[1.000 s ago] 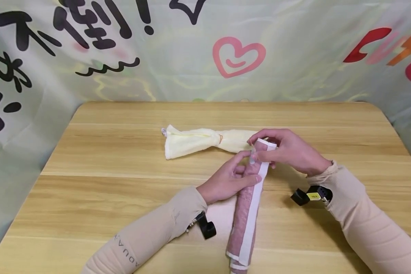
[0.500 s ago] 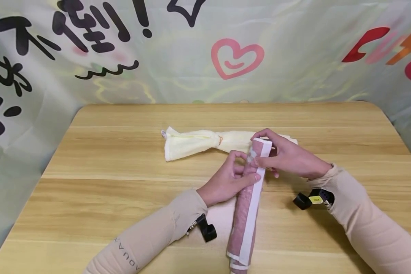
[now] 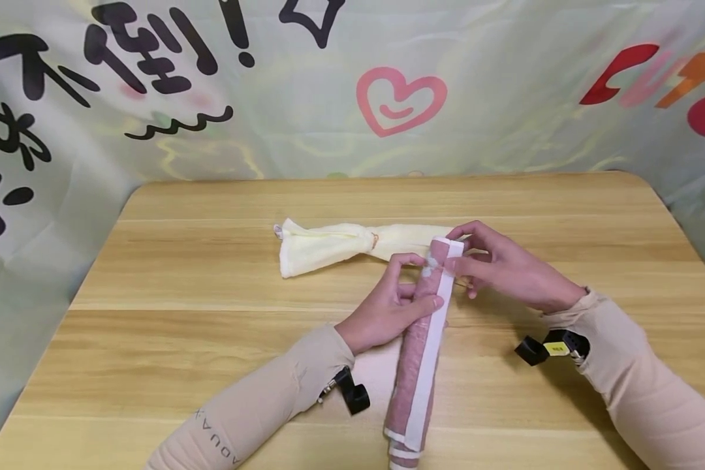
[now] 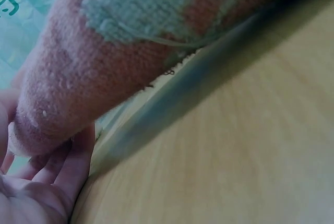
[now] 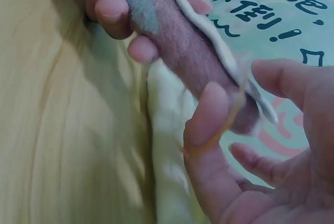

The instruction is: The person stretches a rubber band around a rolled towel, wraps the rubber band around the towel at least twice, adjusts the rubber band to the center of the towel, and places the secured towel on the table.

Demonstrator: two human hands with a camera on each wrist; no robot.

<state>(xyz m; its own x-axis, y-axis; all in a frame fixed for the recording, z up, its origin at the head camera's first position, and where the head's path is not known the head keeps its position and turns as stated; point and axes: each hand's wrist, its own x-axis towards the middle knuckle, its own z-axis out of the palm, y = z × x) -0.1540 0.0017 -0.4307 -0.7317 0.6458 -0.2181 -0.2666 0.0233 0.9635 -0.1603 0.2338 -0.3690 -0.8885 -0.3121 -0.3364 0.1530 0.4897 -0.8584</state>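
A rolled pink towel (image 3: 421, 356) with a white border and pale green pattern is held raised at its far end. My left hand (image 3: 388, 307) grips it around the middle, thumb on top and fingers underneath. In the right wrist view, a thin orange rubber band (image 5: 222, 135) runs across the curled fingers of my right hand (image 5: 271, 145) towards the thumb, beside the towel's end. Seen from the head, my right hand (image 3: 505, 267) stays close to that far end. Behind it lies a cream towel (image 3: 323, 248) tied at its middle with an orange band.
The wooden table (image 3: 182, 261) has a rounded back edge against a printed cloth backdrop (image 3: 305, 124). A pale flat patch (image 3: 378, 378) shows on the tabletop left of the pink towel. Small cameras are strapped at both wrists.
My right hand has drawn slightly right, off the top of the pink towel's far end. The left hand keeps its grip, and the towel's far end has shifted a little left.
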